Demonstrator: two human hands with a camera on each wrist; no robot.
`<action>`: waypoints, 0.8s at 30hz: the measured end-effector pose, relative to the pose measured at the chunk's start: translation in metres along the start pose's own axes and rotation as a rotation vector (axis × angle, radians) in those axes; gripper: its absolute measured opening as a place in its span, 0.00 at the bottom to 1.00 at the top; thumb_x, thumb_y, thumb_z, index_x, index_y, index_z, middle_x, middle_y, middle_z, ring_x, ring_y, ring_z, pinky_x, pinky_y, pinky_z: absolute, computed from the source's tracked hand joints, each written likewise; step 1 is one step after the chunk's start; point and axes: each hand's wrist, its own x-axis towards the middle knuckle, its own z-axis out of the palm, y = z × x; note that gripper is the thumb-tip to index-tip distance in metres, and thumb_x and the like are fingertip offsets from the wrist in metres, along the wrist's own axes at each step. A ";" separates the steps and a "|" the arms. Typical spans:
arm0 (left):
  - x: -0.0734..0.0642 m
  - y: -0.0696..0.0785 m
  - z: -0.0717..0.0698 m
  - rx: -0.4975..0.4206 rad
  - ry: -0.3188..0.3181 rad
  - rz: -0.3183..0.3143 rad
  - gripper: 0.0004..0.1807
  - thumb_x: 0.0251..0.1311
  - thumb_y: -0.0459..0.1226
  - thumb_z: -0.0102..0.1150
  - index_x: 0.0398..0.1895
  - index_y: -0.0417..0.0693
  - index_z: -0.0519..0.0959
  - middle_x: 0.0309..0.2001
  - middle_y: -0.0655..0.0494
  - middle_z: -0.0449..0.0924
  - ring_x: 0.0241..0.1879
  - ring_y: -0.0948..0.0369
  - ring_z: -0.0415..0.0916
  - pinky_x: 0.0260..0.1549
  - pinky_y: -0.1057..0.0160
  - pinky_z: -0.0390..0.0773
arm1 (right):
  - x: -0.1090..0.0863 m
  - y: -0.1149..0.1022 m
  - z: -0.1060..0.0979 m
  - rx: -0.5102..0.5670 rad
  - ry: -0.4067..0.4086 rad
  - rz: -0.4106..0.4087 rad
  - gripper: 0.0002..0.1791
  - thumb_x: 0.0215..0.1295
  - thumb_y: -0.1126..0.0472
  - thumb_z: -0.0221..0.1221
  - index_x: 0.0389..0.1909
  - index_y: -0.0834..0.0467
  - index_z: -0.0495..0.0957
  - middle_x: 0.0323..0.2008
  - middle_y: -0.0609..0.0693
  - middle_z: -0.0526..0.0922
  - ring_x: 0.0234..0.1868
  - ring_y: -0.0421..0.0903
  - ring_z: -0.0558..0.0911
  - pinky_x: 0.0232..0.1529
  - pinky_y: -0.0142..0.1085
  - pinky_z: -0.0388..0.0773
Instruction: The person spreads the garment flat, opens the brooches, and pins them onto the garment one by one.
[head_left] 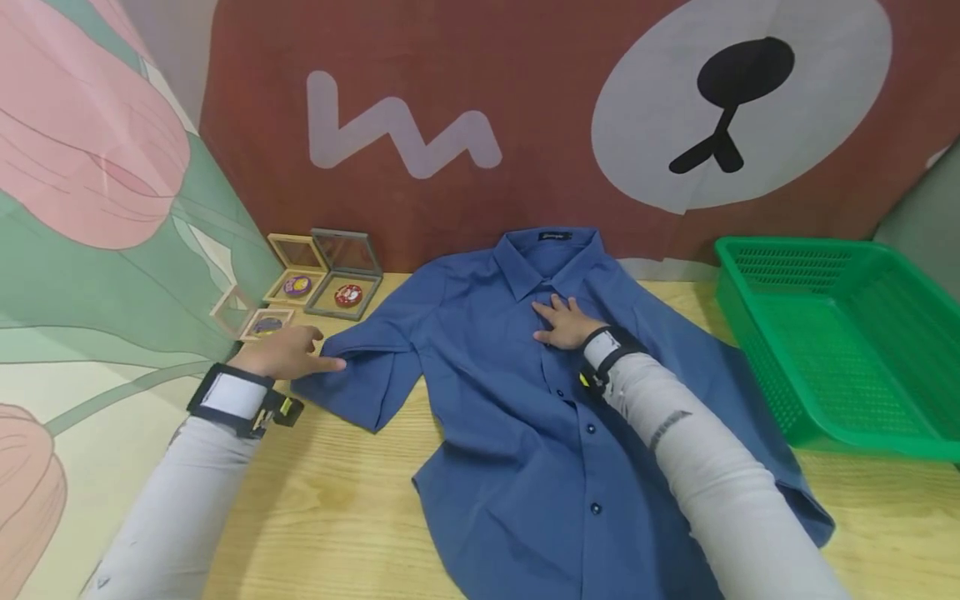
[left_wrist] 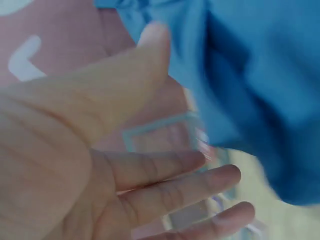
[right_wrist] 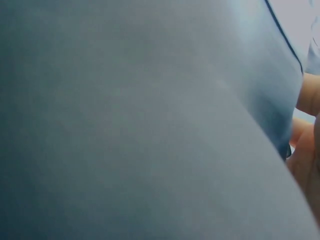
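A blue short-sleeved button shirt [head_left: 495, 400] lies front up on the wooden table, collar toward the back wall. My right hand [head_left: 567, 323] rests on its chest just below the collar, fingers spread. In the right wrist view, blurred fabric fills most of the picture and only part of the fingers [right_wrist: 305, 140] shows. My left hand [head_left: 281, 354] is at the cuff of the left-side sleeve [head_left: 360, 375], with thumb and fingers apart. The left wrist view shows that hand [left_wrist: 125, 175] with extended fingers beside the blue cloth [left_wrist: 280, 90], gripping nothing.
Several small open frame boxes stand behind my left hand, among them a grey one [head_left: 345, 275] with a red round badge and a wooden one [head_left: 296, 267] with a purple badge. A green plastic basket [head_left: 832, 367] stands at the right. A printed cloth [head_left: 540, 108] covers the back wall.
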 end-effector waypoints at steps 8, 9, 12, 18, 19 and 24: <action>-0.010 -0.050 0.039 -0.121 -0.039 -0.057 0.46 0.52 0.49 0.73 0.58 0.16 0.67 0.50 0.25 0.77 0.48 0.38 0.79 0.48 0.43 0.79 | -0.001 -0.002 -0.001 0.005 -0.006 0.000 0.38 0.78 0.48 0.46 0.80 0.55 0.43 0.78 0.69 0.33 0.76 0.72 0.30 0.74 0.67 0.37; -0.010 -0.055 0.043 -0.133 -0.020 -0.051 0.44 0.52 0.47 0.73 0.56 0.16 0.68 0.48 0.25 0.78 0.46 0.39 0.79 0.46 0.44 0.80 | 0.000 -0.002 0.000 0.004 -0.007 -0.001 0.38 0.78 0.48 0.46 0.80 0.55 0.42 0.78 0.69 0.33 0.76 0.72 0.30 0.74 0.67 0.37; -0.005 -0.065 0.053 -0.173 0.065 -0.017 0.31 0.53 0.43 0.73 0.45 0.21 0.75 0.37 0.33 0.80 0.36 0.46 0.79 0.37 0.51 0.80 | 0.002 0.000 0.002 -0.002 -0.010 0.000 0.38 0.79 0.47 0.45 0.80 0.55 0.42 0.78 0.69 0.32 0.76 0.72 0.30 0.74 0.67 0.37; -0.003 -0.072 0.060 -0.273 0.256 0.097 0.09 0.62 0.37 0.66 0.32 0.39 0.78 0.33 0.46 0.79 0.34 0.54 0.75 0.34 0.59 0.74 | 0.004 0.000 0.004 -0.007 -0.022 0.001 0.38 0.79 0.46 0.44 0.80 0.55 0.41 0.78 0.68 0.32 0.77 0.72 0.30 0.73 0.69 0.38; -0.004 -0.071 0.057 -0.300 0.281 0.105 0.09 0.64 0.38 0.64 0.35 0.40 0.78 0.38 0.44 0.80 0.39 0.52 0.77 0.38 0.58 0.75 | 0.004 0.000 0.003 -0.006 -0.024 0.001 0.38 0.79 0.46 0.45 0.80 0.55 0.41 0.78 0.68 0.32 0.77 0.72 0.30 0.73 0.69 0.38; -0.012 -0.062 0.037 -0.487 0.454 0.167 0.12 0.72 0.37 0.54 0.49 0.35 0.74 0.30 0.50 0.79 0.32 0.59 0.77 0.30 0.64 0.72 | 0.002 -0.001 0.000 -0.012 -0.020 0.001 0.38 0.79 0.46 0.44 0.80 0.55 0.41 0.78 0.69 0.31 0.76 0.73 0.29 0.74 0.68 0.36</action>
